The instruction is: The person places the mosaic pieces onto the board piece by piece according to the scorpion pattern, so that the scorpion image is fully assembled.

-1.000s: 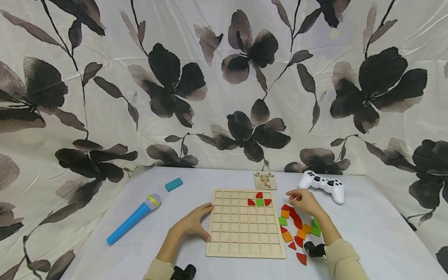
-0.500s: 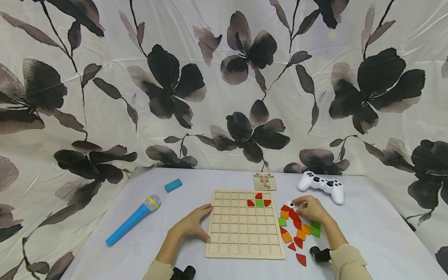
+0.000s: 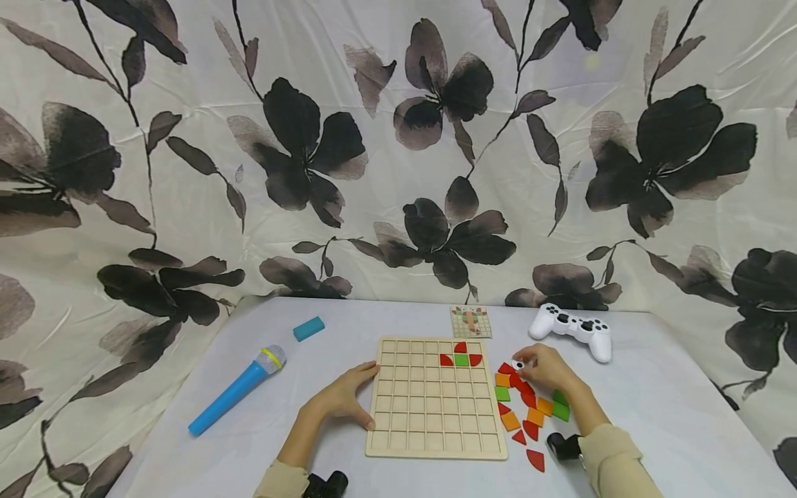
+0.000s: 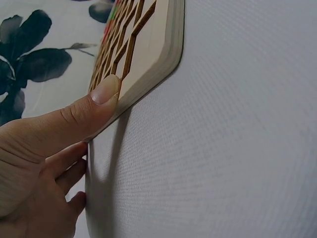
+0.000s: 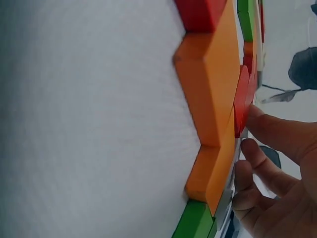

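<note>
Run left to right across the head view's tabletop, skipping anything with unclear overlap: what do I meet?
Blue microphone, teal block, left hand, wooden grid board, right hand.

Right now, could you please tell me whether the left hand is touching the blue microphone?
No, the left hand touches the edge of the wooden board, apart from the blue microphone.

Board (image 3: 423, 415): pale beige, gridded. Inset: grn sq. (image 3: 461, 360), red wedges (image 3: 476, 360). Loose wedges (image 3: 535, 460) red; loose sqs. (image 3: 510, 421) orange or grn. Round pc. (image 3: 517, 364): wht w/ blk dot. Card (image 3: 471, 322): cream, gridded, w/ red, grn, brown patches. Mic (image 3: 230, 399): blue handle, yel. ring, grey head. Block (image 3: 308, 328) teal; controller (image 3: 575, 326) wht w/ blk btns. Desk (image 3: 672, 415) wht-ish. Backdrop (image 3: 299, 138) off-wht w/ blk + grey-brown florals. Sleeves (image 3: 616, 456) beige.
</note>
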A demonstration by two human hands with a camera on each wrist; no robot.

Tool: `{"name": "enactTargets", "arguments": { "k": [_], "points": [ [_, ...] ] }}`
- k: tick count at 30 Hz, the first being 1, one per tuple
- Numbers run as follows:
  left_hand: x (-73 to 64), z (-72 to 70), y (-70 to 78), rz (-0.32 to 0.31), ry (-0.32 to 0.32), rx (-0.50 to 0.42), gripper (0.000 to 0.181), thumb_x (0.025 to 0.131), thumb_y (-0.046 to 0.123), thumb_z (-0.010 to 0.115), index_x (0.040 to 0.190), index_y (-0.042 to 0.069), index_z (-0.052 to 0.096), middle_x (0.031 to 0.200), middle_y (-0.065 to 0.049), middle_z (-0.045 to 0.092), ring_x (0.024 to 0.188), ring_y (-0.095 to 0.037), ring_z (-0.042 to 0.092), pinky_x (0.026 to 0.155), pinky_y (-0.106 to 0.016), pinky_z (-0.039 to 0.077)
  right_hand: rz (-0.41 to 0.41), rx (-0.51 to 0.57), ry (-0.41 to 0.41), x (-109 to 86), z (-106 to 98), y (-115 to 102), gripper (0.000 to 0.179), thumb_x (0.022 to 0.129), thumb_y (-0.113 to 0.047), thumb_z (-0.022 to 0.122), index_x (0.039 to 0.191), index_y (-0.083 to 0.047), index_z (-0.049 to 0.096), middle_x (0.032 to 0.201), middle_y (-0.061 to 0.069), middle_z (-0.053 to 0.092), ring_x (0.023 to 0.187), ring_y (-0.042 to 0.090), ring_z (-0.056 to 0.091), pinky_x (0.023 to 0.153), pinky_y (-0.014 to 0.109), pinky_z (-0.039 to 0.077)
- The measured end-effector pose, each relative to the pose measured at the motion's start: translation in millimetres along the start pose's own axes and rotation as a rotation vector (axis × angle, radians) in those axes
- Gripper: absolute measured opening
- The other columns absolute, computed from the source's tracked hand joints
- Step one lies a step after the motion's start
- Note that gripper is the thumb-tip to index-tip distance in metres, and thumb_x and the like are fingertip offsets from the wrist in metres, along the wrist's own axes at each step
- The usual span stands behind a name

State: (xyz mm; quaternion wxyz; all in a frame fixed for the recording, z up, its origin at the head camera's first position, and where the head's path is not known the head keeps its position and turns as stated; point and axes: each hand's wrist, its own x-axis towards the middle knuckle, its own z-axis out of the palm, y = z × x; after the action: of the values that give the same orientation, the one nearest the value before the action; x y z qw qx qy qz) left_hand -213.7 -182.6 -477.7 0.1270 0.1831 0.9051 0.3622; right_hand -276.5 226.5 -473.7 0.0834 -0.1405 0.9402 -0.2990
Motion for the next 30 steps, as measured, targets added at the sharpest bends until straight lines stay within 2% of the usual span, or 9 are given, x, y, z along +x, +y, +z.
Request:
{"name": "enactTargets", "arguments": {
  "k": [7,11,16,23,30],
  "points": [
    [0.6,0.2,-0.6,-0.006,0.004,0.004,0.105,0.052,0.018,0.091,0.139,-0.008,0.038,0.147,-0.025,0.031,0.135,-0.045,0.026,0.109,-0.058,0.025,0.055,0.001,-0.005,6.5,0.3,-3.7,0.022,0.076,-0.007,0.070,0.096,0.001,0.069,0.079,0.004,0.059,0.073,0.018,0.049,0.066,0.030,0.048],
    [0.9,0.4,-1.1,-0.010,0.010,0.000,0.105,0.051,0.017,0.091,0.139,-0.008,0.039,0.147,-0.025,0.031,0.135,-0.045,0.026,0.108,-0.059,0.026,0.054,-0.005,-0.011,9.7,-1.1,-6.3,0.023,0.074,-0.007,0.070,0.095,0.002,0.069,0.080,0.005,0.059,0.074,0.019,0.050,0.070,0.032,0.049],
    [0.5,-0.1,-1.3,-0.008,0.008,-0.004,0.105,0.052,0.017,0.091,0.139,-0.008,0.038,0.148,-0.024,0.031,0.135,-0.045,0.026,0.108,-0.059,0.026,0.047,0.051,0.019,14.0,-2.7,-10.3,0.025,0.075,-0.008,0.071,0.097,0.004,0.068,0.081,0.007,0.060,0.074,0.019,0.050,0.067,0.030,0.047],
    [-0.1,-0.9,-2.4,-0.012,0.008,-0.011,0.105,0.052,0.017,0.091,0.139,-0.008,0.038,0.148,-0.025,0.031,0.135,-0.045,0.026,0.108,-0.059,0.026,-0.070,0.130,0.110,31.7,1.3,-27.2,0.026,0.075,-0.007,0.069,0.098,0.006,0.067,0.086,0.011,0.065,0.071,0.017,0.048,0.063,0.027,0.044],
    [0.9,1.1,-2.4,-0.017,0.005,-0.008,0.105,0.052,0.018,0.091,0.139,-0.007,0.038,0.148,-0.024,0.031,0.136,-0.045,0.026,0.109,-0.058,0.026,-0.163,0.191,0.167,54.4,18.7,-50.1,0.029,0.072,-0.005,0.069,0.099,0.007,0.068,0.090,0.014,0.067,0.072,0.017,0.050,0.061,0.025,0.044]
  ]
}}
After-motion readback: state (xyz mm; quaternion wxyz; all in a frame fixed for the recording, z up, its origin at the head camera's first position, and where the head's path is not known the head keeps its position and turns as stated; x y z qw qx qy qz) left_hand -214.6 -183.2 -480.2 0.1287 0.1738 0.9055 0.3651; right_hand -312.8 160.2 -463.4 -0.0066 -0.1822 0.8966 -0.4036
